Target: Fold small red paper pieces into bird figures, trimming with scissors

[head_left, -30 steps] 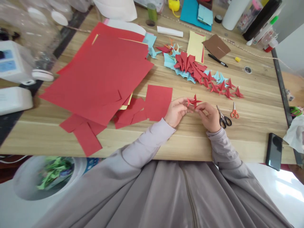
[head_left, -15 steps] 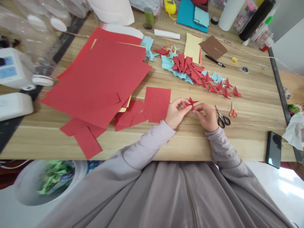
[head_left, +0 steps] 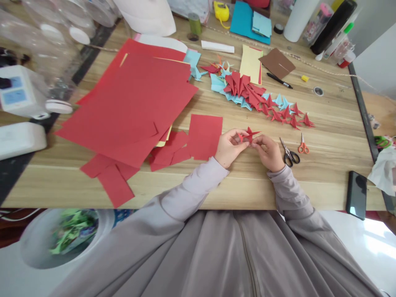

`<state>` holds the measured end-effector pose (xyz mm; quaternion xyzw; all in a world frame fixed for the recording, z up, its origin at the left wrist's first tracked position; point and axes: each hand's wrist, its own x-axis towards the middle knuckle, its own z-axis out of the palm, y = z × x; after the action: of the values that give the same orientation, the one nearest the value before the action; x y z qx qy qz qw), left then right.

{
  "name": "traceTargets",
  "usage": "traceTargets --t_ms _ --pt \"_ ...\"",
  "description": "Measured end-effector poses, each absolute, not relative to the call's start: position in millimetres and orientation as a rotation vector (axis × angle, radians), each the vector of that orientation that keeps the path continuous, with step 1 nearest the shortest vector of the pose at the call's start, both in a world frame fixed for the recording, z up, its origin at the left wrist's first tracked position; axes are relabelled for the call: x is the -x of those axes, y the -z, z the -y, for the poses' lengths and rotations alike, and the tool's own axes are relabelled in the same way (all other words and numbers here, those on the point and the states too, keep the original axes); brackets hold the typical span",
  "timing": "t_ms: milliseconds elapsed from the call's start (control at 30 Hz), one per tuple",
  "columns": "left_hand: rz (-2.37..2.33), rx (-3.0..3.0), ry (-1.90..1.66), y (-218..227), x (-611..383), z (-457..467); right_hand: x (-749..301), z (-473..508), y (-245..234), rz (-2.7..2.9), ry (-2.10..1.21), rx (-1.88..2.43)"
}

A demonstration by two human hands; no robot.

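A small red origami crane [head_left: 250, 133] is pinched between my two hands above the table. My left hand [head_left: 230, 147] grips it from the left, thumb and fingers closed. At its right side my right hand [head_left: 267, 152] holds the edge between thumb and forefinger; the fingertips partly hide the folds. Just left of my left hand lies a square red sheet [head_left: 204, 134]. Black-handled scissors [head_left: 289, 155] and small orange-handled scissors [head_left: 303, 145] lie to the right. Beyond my hands stretches a row of folded red cranes [head_left: 286, 113] and light-blue ones [head_left: 283, 101].
Large red sheets [head_left: 133, 107] cover the left of the table, with smaller red pieces [head_left: 116, 183] at its front edge. Behind are a black pen [head_left: 279, 80], brown paper [head_left: 277, 63] and a yellow tape measure [head_left: 221, 11]. A phone [head_left: 356, 194] lies at the right edge.
My hands stay in nearly the same place, still on the red crane, whose raised parts look slightly more spread. The view has shifted a little.
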<state>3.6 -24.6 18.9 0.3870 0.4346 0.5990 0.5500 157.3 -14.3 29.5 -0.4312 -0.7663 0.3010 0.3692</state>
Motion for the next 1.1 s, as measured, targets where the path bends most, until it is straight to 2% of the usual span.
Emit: traceTargets --t_ms 367,600,1100 --pt "-1.126 -0.990 -1.409 -17.2 -4.8 23.3 -158.1 14.0 -22.6 1.912 -0.973 1.154" --pt "-1.129 -0.996 -1.419 -19.4 -5.7 24.0 -155.7 14.1 -22.5 1.691 -1.176 1.137" --pt "-1.131 -0.906 -1.421 -22.1 -7.2 25.2 -155.7 14.0 -21.9 1.653 -1.181 1.183"
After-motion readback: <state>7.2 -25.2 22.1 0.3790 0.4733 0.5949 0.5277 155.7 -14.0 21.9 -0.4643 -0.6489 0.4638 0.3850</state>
